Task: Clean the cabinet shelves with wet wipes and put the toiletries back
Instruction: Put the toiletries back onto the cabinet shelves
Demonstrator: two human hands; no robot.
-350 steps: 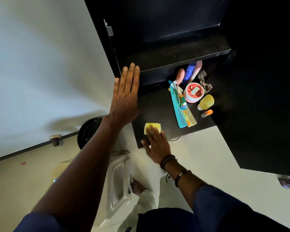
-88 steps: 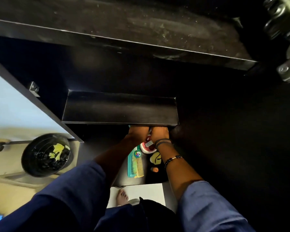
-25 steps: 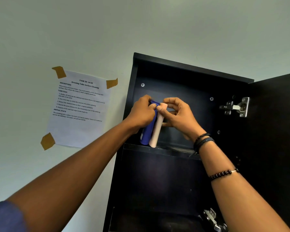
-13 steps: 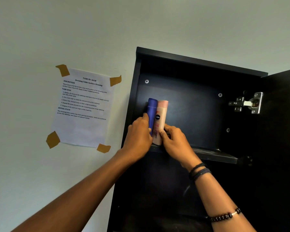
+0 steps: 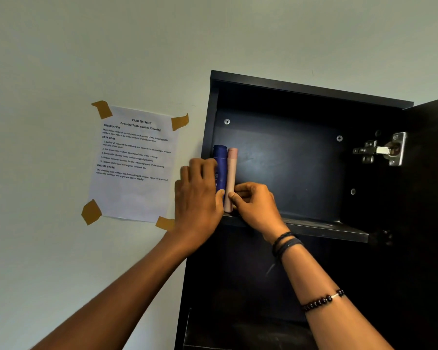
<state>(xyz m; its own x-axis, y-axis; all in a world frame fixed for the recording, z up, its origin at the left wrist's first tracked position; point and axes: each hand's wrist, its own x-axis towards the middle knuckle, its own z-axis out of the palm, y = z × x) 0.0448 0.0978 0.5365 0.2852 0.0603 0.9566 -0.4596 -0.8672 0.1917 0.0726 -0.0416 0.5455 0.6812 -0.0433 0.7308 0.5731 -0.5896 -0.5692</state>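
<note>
In the head view, a tall dark-blue cylindrical bottle and a slim pale-pink plastic bottle are seen upright and touching, at the left end of the upper black shelf of the open black cabinet. Their long axes are vertical. The dark-blue cylindrical bottle is gripped from the left by the left hand. The pale-pink plastic bottle is pinched low down from the right by the right hand. Each hand is nearest its own bottle. A straight release outward is judged necessary, so that neither bottle is tipped.

Right hand: I see dark cord bands stacked at its wrist.
Right forearm: bracelet of dark round beads, one pale link.
</note>
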